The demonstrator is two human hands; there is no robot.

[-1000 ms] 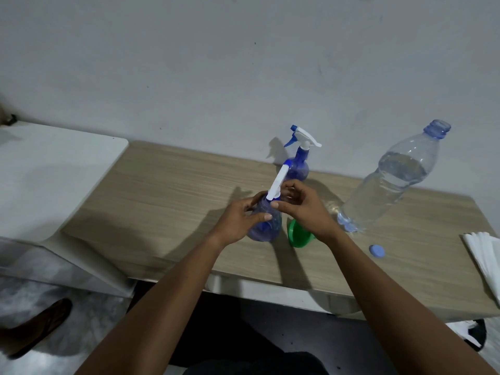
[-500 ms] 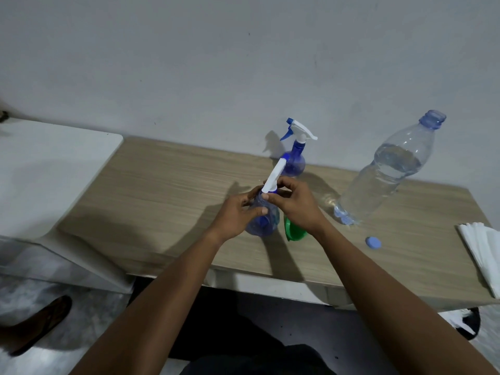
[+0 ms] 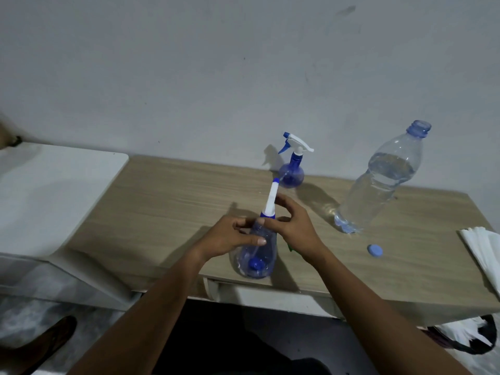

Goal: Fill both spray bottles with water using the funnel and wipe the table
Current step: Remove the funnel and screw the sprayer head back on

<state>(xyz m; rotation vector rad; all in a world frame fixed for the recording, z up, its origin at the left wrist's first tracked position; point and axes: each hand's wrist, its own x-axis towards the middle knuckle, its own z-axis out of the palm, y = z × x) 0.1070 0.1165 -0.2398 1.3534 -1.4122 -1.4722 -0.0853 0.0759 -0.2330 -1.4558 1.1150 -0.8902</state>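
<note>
A blue see-through spray bottle (image 3: 255,257) is in front of me near the wooden table's (image 3: 167,212) front edge. My left hand (image 3: 230,236) grips its neck and upper body. My right hand (image 3: 290,226) is closed on its white and blue spray head (image 3: 271,201) at the collar. A second blue spray bottle (image 3: 292,169) with a white trigger head stands at the back by the wall. The green funnel (image 3: 290,248) shows only as a sliver behind my right wrist.
A large clear water bottle (image 3: 378,185), uncapped and partly full, stands at the right. Its blue cap (image 3: 375,250) lies on the table. White tissues (image 3: 484,250) lie at the right edge. A white surface (image 3: 54,190) adjoins the table's left end.
The held spray bottle has come nearer to me and the table's front edge. The green funnel is now almost hidden behind my right wrist. Both hands stay on the bottle and its head.
</note>
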